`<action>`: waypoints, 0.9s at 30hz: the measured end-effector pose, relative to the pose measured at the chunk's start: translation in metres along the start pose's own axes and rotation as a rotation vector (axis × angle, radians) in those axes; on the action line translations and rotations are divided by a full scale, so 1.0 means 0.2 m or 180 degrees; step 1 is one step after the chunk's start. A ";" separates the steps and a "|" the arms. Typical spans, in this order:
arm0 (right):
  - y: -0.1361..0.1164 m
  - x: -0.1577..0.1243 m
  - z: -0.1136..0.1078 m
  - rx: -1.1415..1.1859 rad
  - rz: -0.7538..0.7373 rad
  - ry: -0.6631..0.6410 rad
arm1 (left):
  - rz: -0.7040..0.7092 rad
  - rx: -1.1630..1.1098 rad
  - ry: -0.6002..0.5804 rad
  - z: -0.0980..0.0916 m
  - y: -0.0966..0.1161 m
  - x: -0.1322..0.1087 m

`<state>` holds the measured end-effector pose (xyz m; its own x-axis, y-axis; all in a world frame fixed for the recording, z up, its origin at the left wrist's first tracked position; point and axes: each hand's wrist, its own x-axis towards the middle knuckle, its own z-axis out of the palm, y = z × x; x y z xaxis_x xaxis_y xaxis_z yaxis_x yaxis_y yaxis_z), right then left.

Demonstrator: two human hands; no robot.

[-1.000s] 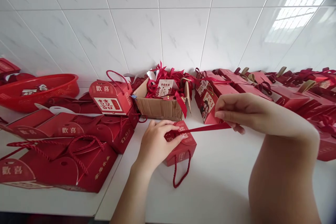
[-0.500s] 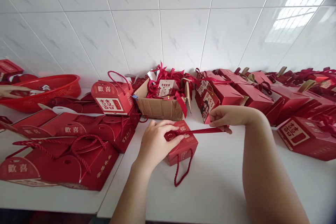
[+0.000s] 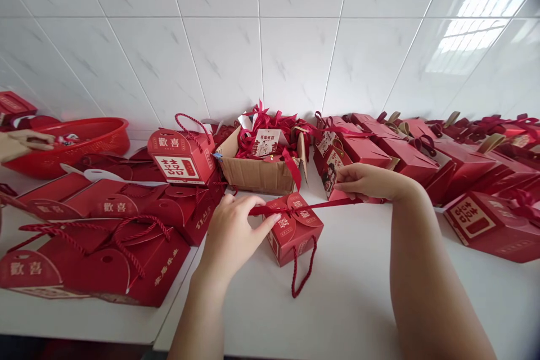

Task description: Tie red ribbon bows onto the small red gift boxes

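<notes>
A small red gift box (image 3: 295, 230) with a cord handle stands on the white table (image 3: 358, 292) in front of me. A red ribbon (image 3: 324, 204) runs taut across its top. My left hand (image 3: 232, 233) pinches the ribbon's left end beside the box. My right hand (image 3: 365, 181) pinches the other end to the right of the box, fingers closed.
A cardboard box (image 3: 257, 171) of red ribbons and tags sits behind. Rows of finished red boxes (image 3: 422, 160) fill the right side. Flat and folded red boxes (image 3: 105, 236) lie at left, with a red plastic basket (image 3: 67, 143) beyond. A tiled wall backs the table.
The ribbon now stretches between both hands; my left hand slid off the box top to the ribbon's left end. The box shifted slightly right and its top flaps show.
</notes>
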<state>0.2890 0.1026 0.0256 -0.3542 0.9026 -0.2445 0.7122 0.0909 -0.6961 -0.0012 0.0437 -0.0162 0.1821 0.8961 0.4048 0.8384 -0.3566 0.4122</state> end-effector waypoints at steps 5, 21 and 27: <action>0.01 0.01 0.00 0.0133 0.0009 0.0136 | -0.0092 -0.0171 -0.0130 0.01 -0.02 0.01; 0.01 -0.07 -0.04 0.1412 -0.0525 0.0734 | -0.0735 -0.1697 0.0252 -0.04 -0.08 0.03; -0.14 -0.10 -0.01 0.2724 -0.1902 0.2573 | -0.0578 -0.4227 0.1239 -0.22 0.03 0.14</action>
<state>0.2778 0.0825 0.0509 0.1937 0.8388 0.5088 -0.1379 0.5367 -0.8324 -0.0142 0.0549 0.0331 -0.2119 0.9042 0.3709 -0.3133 -0.4223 0.8506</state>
